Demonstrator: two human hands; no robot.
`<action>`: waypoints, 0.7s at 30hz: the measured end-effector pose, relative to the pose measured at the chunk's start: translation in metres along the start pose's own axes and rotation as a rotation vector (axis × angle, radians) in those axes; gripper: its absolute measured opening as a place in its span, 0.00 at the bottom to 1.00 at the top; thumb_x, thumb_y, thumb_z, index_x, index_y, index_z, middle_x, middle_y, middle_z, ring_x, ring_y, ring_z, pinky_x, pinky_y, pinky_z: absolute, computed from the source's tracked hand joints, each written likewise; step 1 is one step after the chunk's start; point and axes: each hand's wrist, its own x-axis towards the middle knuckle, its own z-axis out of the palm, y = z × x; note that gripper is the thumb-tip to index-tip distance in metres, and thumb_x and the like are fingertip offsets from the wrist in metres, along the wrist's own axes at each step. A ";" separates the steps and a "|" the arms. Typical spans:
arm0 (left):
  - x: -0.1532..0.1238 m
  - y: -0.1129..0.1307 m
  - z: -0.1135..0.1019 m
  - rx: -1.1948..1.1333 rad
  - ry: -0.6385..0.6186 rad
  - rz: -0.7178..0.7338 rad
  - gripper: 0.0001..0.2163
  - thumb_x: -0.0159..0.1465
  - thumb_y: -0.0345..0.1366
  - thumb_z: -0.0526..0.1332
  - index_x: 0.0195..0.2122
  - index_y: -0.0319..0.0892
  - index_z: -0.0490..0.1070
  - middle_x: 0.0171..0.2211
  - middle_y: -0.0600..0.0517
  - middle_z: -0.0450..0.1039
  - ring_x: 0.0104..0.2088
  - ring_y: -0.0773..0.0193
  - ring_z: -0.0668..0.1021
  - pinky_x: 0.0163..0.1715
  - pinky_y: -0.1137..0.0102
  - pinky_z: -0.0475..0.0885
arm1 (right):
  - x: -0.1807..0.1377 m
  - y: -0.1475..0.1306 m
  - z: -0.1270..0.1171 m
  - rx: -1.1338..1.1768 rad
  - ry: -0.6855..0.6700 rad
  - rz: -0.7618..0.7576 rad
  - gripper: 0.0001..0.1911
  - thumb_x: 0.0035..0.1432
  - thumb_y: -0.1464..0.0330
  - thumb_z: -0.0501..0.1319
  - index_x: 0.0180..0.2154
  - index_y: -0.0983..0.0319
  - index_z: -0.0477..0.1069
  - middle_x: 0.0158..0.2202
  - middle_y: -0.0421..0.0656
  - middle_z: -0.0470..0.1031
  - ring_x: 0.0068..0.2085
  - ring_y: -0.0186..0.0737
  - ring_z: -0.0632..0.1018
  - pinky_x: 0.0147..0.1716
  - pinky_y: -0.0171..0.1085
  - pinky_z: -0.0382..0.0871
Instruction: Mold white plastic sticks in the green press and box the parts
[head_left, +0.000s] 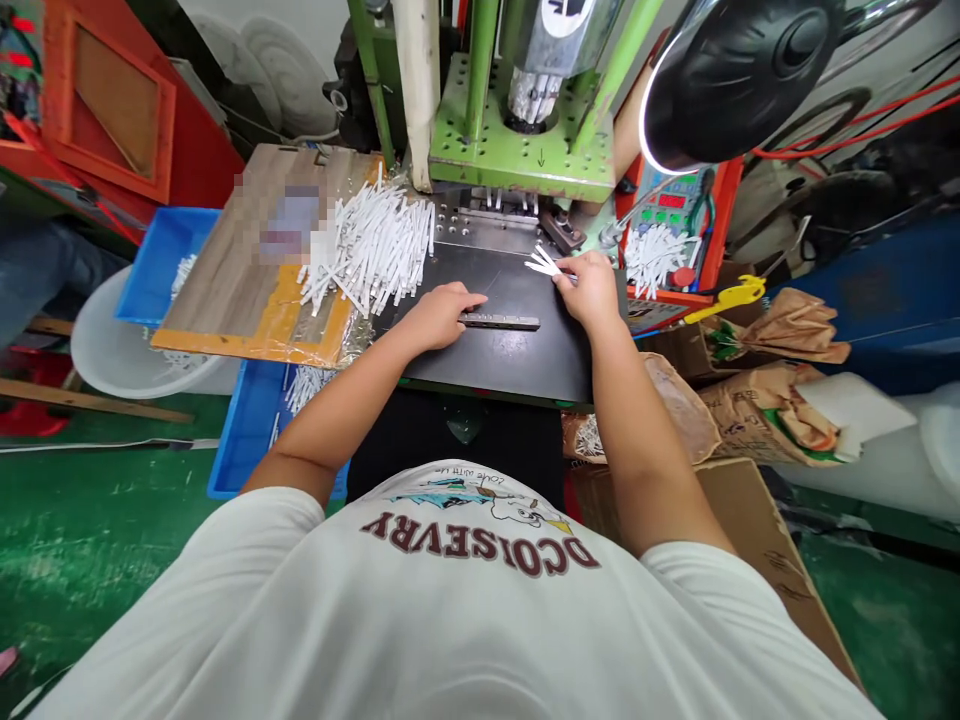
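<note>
My left hand [441, 314] is closed around the left end of a narrow metal bar [504, 322], which lies along the dark metal plate [517, 362]. Its index finger points out to the right above the bar. Between the thumb and fingers of my right hand [591, 284] are several thin white strips [541, 262], fanned out toward the left over the plate. A large heap of similar white strips [379, 245] rests on the wooden board to the left of the plate. What the strips are made of is not clear.
A green press [517, 160] stands behind the plate. A black lamp [742, 80] hangs at upper right above a red control box [660, 205] with more strips. Blue bins [161, 245] and a wooden board [247, 230] are on the left; paper sacks [780, 410] stand right.
</note>
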 end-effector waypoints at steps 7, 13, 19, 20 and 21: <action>-0.028 -0.013 0.000 -0.064 0.106 -0.102 0.22 0.66 0.37 0.67 0.62 0.42 0.79 0.53 0.43 0.75 0.56 0.48 0.78 0.64 0.56 0.71 | 0.005 -0.030 -0.008 0.093 -0.029 -0.116 0.21 0.66 0.69 0.62 0.59 0.67 0.80 0.59 0.59 0.78 0.61 0.59 0.73 0.66 0.55 0.64; -0.064 -0.040 -0.008 -0.076 0.611 -0.341 0.19 0.67 0.24 0.56 0.57 0.42 0.76 0.54 0.43 0.74 0.56 0.52 0.77 0.63 0.58 0.72 | 0.017 -0.133 0.005 0.273 -0.208 -0.245 0.16 0.61 0.72 0.65 0.50 0.62 0.84 0.50 0.50 0.85 0.53 0.54 0.81 0.60 0.53 0.74; -0.093 -0.076 -0.037 -0.155 0.788 -0.480 0.14 0.65 0.23 0.56 0.44 0.44 0.76 0.46 0.46 0.78 0.48 0.54 0.79 0.57 0.60 0.74 | 0.011 -0.251 0.032 0.378 -0.553 0.036 0.09 0.66 0.70 0.65 0.33 0.64 0.82 0.29 0.45 0.83 0.30 0.40 0.82 0.43 0.40 0.78; -0.097 -0.078 -0.039 -0.173 0.790 -0.486 0.13 0.65 0.23 0.56 0.44 0.44 0.77 0.45 0.46 0.78 0.47 0.55 0.79 0.56 0.60 0.74 | 0.008 -0.263 0.036 0.346 -0.595 0.071 0.11 0.67 0.67 0.66 0.33 0.65 0.81 0.28 0.46 0.82 0.30 0.41 0.82 0.43 0.40 0.79; -0.100 -0.078 -0.039 -0.187 0.788 -0.490 0.13 0.65 0.24 0.56 0.43 0.44 0.77 0.45 0.47 0.79 0.46 0.55 0.80 0.55 0.60 0.75 | 0.006 -0.272 0.040 0.301 -0.606 0.096 0.12 0.67 0.64 0.67 0.33 0.65 0.81 0.29 0.47 0.82 0.32 0.44 0.83 0.45 0.42 0.79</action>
